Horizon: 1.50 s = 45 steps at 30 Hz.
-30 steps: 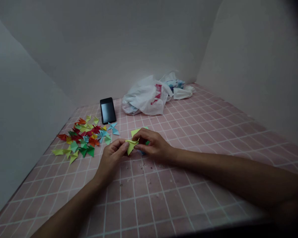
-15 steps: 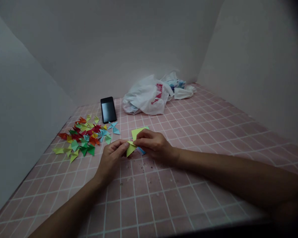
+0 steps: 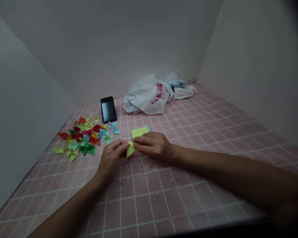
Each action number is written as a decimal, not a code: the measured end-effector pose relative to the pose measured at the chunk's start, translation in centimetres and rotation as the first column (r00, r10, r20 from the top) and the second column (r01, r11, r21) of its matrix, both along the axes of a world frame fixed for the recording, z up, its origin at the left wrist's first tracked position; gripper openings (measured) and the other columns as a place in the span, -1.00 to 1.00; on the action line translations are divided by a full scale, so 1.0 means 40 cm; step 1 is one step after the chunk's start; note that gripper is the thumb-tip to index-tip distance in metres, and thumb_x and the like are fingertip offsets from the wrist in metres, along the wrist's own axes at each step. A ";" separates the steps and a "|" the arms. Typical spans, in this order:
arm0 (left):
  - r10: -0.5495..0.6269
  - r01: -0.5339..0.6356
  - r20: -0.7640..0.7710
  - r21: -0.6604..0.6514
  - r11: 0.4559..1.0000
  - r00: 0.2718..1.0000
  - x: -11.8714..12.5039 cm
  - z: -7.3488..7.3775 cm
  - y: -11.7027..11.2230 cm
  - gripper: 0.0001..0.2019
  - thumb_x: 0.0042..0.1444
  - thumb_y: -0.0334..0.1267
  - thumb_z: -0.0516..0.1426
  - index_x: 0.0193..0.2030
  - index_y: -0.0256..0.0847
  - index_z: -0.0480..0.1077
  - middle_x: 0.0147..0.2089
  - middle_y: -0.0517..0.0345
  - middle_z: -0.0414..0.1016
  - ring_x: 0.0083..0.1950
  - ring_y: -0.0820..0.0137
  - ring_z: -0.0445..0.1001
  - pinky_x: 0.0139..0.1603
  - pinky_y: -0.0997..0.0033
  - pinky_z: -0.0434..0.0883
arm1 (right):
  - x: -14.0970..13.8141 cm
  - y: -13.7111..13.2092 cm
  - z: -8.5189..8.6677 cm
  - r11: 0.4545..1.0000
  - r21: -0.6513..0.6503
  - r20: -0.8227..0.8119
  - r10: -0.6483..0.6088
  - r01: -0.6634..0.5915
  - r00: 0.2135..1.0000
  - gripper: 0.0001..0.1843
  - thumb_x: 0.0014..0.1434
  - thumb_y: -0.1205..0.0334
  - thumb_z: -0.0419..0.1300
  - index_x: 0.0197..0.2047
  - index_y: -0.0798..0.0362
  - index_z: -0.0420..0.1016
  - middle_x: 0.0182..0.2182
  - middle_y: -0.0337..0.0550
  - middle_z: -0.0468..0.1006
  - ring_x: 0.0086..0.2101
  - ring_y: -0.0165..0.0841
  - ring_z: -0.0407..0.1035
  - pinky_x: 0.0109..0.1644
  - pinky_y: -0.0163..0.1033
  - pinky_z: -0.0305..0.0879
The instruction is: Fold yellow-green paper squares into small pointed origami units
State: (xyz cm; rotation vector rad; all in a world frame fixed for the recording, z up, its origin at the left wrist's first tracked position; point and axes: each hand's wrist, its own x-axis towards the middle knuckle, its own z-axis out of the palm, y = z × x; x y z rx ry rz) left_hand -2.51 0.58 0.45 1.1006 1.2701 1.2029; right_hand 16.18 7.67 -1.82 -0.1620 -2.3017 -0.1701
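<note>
Slightly lower than earlier, the right hand (image 3: 158, 147) pinches 1 folded yellow paper (image 3: 130, 150) with the left hand (image 3: 111, 156), below frame centre; uneven pressure could skew its crease.

"How's our light?"
"Dim and grey; we catch a pale sheen on the phone screen (image 3: 108, 110)."
"And sharpness?"
"We see the right forearm (image 3: 225, 172) softly blurred, and black shading at the upper and lower right."
</note>
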 end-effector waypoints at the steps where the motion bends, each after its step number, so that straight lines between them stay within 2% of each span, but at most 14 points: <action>1: -0.003 0.003 0.010 -0.008 1.000 1.000 0.002 0.002 0.000 -0.80 0.00 -0.15 0.26 -0.49 -0.23 0.48 -0.56 0.20 0.43 -0.50 0.46 0.35 -0.45 0.49 0.30 | 0.001 0.001 0.003 1.000 0.011 0.008 0.020 -0.020 1.000 -0.74 0.42 0.37 -0.02 -0.09 0.09 0.50 -0.17 0.01 0.62 -0.32 -0.30 0.44 -0.28 -0.18 0.36; 6: -0.035 0.039 0.064 -0.074 0.996 0.997 0.003 0.004 0.003 -0.75 -0.04 -0.10 0.30 -0.50 -0.23 0.44 -0.56 0.24 0.39 -0.53 0.49 0.30 -0.48 0.52 0.28 | 0.006 0.001 0.011 0.996 0.092 0.092 0.008 -0.017 0.996 -0.77 0.40 0.40 0.02 -0.15 0.11 0.50 -0.16 0.03 0.61 -0.31 -0.30 0.45 -0.27 -0.17 0.40; 11: -0.046 0.058 0.131 -0.094 0.994 0.990 -0.001 -0.013 0.009 -0.74 -0.03 -0.11 0.32 -0.50 -0.23 0.42 -0.53 0.26 0.36 -0.51 0.51 0.28 -0.48 0.54 0.27 | 0.006 0.002 0.006 0.996 0.079 0.124 0.035 -0.045 0.992 -0.78 0.39 0.41 0.02 -0.18 0.09 0.50 -0.13 0.06 0.60 -0.31 -0.28 0.44 -0.28 -0.15 0.40; 16: -0.008 0.030 0.215 -0.099 0.995 0.977 0.001 -0.025 0.010 -0.77 -0.01 -0.12 0.33 -0.43 -0.24 0.48 -0.44 0.21 0.42 -0.42 0.50 0.33 -0.42 0.57 0.31 | 0.005 0.001 0.006 0.975 0.220 0.141 -0.013 -0.018 0.990 -0.78 0.37 0.42 0.03 -0.22 0.09 0.49 -0.13 0.03 0.60 -0.34 -0.31 0.42 -0.28 -0.16 0.39; 21: -0.013 0.036 0.196 -0.118 0.992 0.980 -0.004 -0.025 0.013 -0.77 -0.02 -0.13 0.33 -0.46 -0.24 0.47 -0.46 0.23 0.41 -0.46 0.51 0.32 -0.45 0.57 0.32 | 0.007 0.000 0.007 0.985 0.172 0.157 0.008 -0.035 0.988 -0.77 0.37 0.41 0.01 -0.20 0.08 0.49 -0.13 0.04 0.60 -0.32 -0.30 0.43 -0.27 -0.15 0.38; 30: -0.029 0.039 0.067 -0.147 0.988 0.997 -0.013 -0.015 0.020 -0.70 -0.09 -0.05 0.35 -0.51 -0.23 0.44 -0.54 0.24 0.42 -0.53 0.50 0.35 -0.49 0.54 0.32 | 0.005 0.001 0.000 0.992 0.123 0.164 0.012 -0.032 0.986 -0.78 0.38 0.40 0.03 -0.18 0.06 0.51 -0.12 0.02 0.61 -0.33 -0.31 0.44 -0.26 -0.16 0.40; 35: -0.043 0.038 -0.062 -0.080 0.996 0.997 -0.014 -0.006 0.018 -0.71 -0.03 -0.03 0.31 -0.48 -0.24 0.48 -0.55 0.22 0.44 -0.53 0.48 0.36 -0.48 0.52 0.33 | 0.006 0.012 -0.011 0.987 0.157 0.146 0.007 -0.030 0.989 -0.79 0.39 0.39 0.03 -0.14 0.12 0.50 -0.09 0.08 0.61 -0.29 -0.29 0.48 -0.22 -0.15 0.43; 37: -0.012 0.011 -0.164 -0.004 1.000 0.986 -0.012 0.001 0.015 -0.72 0.02 -0.05 0.27 -0.49 -0.23 0.48 -0.57 0.23 0.43 -0.54 0.48 0.35 -0.49 0.52 0.32 | 0.005 0.017 -0.019 0.995 0.094 0.113 0.004 -0.015 0.994 -0.78 0.40 0.39 0.00 -0.10 0.13 0.48 -0.05 0.10 0.60 -0.24 -0.28 0.50 -0.17 -0.14 0.45; 39: 0.045 -0.027 -0.259 0.073 0.997 0.965 -0.012 0.007 0.013 -0.73 0.07 -0.08 0.24 -0.51 -0.22 0.47 -0.60 0.23 0.42 -0.55 0.47 0.35 -0.49 0.51 0.31 | 0.001 0.017 -0.023 0.997 -0.076 0.056 0.013 -0.009 0.998 -0.75 0.40 0.39 -0.04 -0.06 0.13 0.46 -0.05 0.09 0.59 -0.18 -0.26 0.50 -0.12 -0.13 0.45; 40: 0.073 -0.045 -0.293 0.101 0.994 0.953 -0.013 0.010 0.013 -0.73 0.09 -0.10 0.22 -0.51 -0.22 0.46 -0.61 0.24 0.41 -0.56 0.47 0.35 -0.49 0.50 0.30 | -0.002 0.014 -0.023 0.979 -0.201 0.011 0.016 -0.013 1.000 -0.76 0.40 0.38 -0.04 -0.06 0.12 0.45 -0.09 0.07 0.60 -0.16 -0.26 0.50 -0.12 -0.14 0.45; 41: 0.097 -0.061 -0.318 0.120 0.991 0.943 -0.014 0.011 0.013 -0.74 0.11 -0.12 0.20 -0.52 -0.21 0.45 -0.61 0.24 0.41 -0.56 0.46 0.35 -0.49 0.50 0.30 | -0.005 0.010 -0.021 0.936 -0.350 -0.040 0.015 -0.028 0.999 -0.76 0.39 0.37 -0.04 -0.06 0.12 0.43 -0.15 0.04 0.61 -0.17 -0.27 0.51 -0.14 -0.16 0.45; 42: 0.113 -0.072 -0.339 0.133 0.989 0.934 -0.015 0.012 0.012 -0.74 0.11 -0.13 0.19 -0.52 -0.21 0.45 -0.62 0.24 0.40 -0.57 0.46 0.35 -0.50 0.50 0.29 | -0.010 0.005 -0.017 0.860 -0.508 -0.102 -0.018 -0.037 0.995 -0.79 0.39 0.32 -0.02 -0.08 0.12 0.43 -0.22 -0.01 0.60 -0.23 -0.29 0.50 -0.18 -0.18 0.45; 43: 0.124 -0.077 -0.355 0.141 0.987 0.927 -0.016 0.012 0.012 -0.74 0.12 -0.14 0.18 -0.52 -0.21 0.44 -0.62 0.24 0.40 -0.57 0.46 0.35 -0.50 0.50 0.29 | -0.014 0.000 -0.012 0.746 -0.662 -0.158 -0.050 -0.069 0.986 -0.83 0.38 0.28 0.03 -0.11 0.10 0.43 -0.28 -0.08 0.58 -0.34 -0.36 0.48 -0.26 -0.24 0.43; 45: 0.129 -0.078 -0.374 0.147 0.986 0.918 -0.016 0.012 0.012 -0.74 0.13 -0.14 0.17 -0.52 -0.21 0.44 -0.63 0.24 0.40 -0.57 0.46 0.35 -0.49 0.50 0.29 | -0.024 -0.010 -0.001 0.394 -0.907 -0.186 -0.055 -0.150 0.981 -0.84 0.37 0.24 0.05 -0.17 0.10 0.41 -0.37 -0.18 0.54 -0.50 -0.46 0.42 -0.44 -0.35 0.36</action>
